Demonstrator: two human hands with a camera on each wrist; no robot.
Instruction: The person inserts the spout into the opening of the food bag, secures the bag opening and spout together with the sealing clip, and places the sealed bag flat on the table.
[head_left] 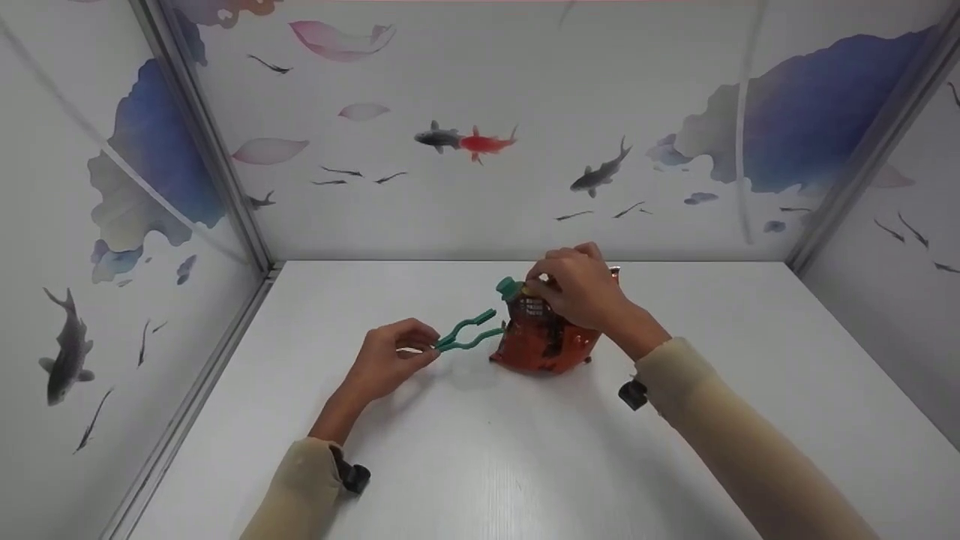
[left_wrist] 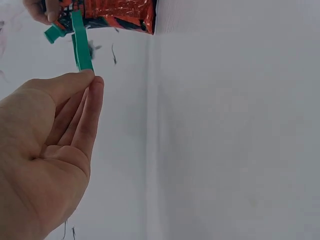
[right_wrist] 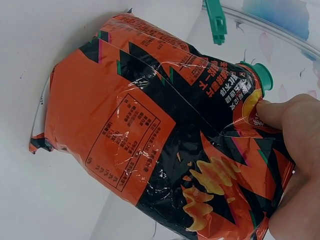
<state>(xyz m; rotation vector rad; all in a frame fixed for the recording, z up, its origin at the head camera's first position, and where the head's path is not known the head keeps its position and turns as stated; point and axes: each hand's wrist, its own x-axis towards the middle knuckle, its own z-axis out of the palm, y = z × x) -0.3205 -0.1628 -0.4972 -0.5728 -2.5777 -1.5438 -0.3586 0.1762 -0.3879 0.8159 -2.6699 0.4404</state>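
1. Head: snack bag, orange and black, sits toward the back of the white table, directly under the right hand, which grips its top edge. Green cap-like piece at the bag's upper left corner, just beside those fingers. Pale print on the black part below it, too small to read. Left hand pinches the joined end of the green tongs. Tong arms spread toward the bag; lower tip right at its left edge, contact can't be told.

2. Left wrist: tongs seen edge-on, running up from the grip. Thumb and fingertips pressed together on the near end, other fingers alongside. Bag beyond the tips at top of view, right hand's fingers on it next to the cap-like piece. Bag print unreadable here.

3. Right wrist: bag fills most of the view, left of the gripping hand. Thumb presses the face at a yellow-and-red oval; fingers behind, mostly hidden. White Chinese lettering on black near the cap-like piece; boxed black table on orange, "10%" legible. Yellow chips pictured. One tong tip near the bag's edge.
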